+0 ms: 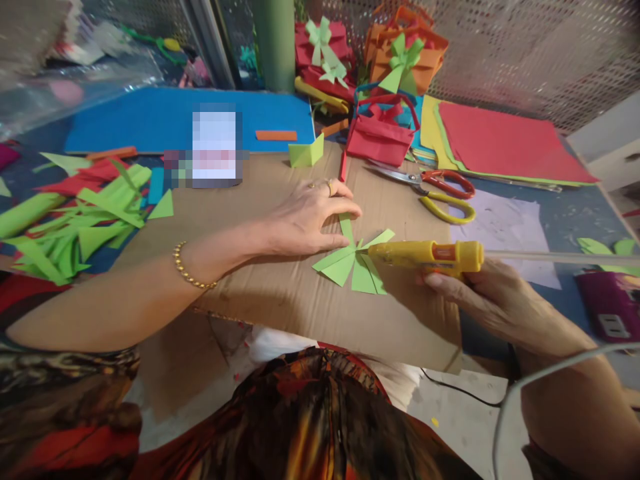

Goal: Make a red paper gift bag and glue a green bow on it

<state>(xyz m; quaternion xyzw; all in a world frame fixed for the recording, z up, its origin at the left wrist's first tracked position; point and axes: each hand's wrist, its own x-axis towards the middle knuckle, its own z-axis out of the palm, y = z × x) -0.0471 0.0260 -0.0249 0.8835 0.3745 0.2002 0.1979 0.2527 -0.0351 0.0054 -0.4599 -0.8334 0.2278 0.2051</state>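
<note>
On the brown cardboard lies a light green paper bow, its strips fanned out from a middle. My left hand rests palm down at its left side, thumb and forefinger apart. The thumb touches the bow, and one strip runs up between thumb and forefinger. From the right, my right hand grips a yellow hot glue gun, fingers wrapped round its handle. A glue stick sticks out of its back. The gun's nozzle is at the bow's centre; whether it touches the paper I cannot tell.
Scissors lie beyond the glue gun, near a red paper bag. Green paper scraps are heaped at left. Colored sheets are stacked back right. A purple power strip and a grey cable are at right.
</note>
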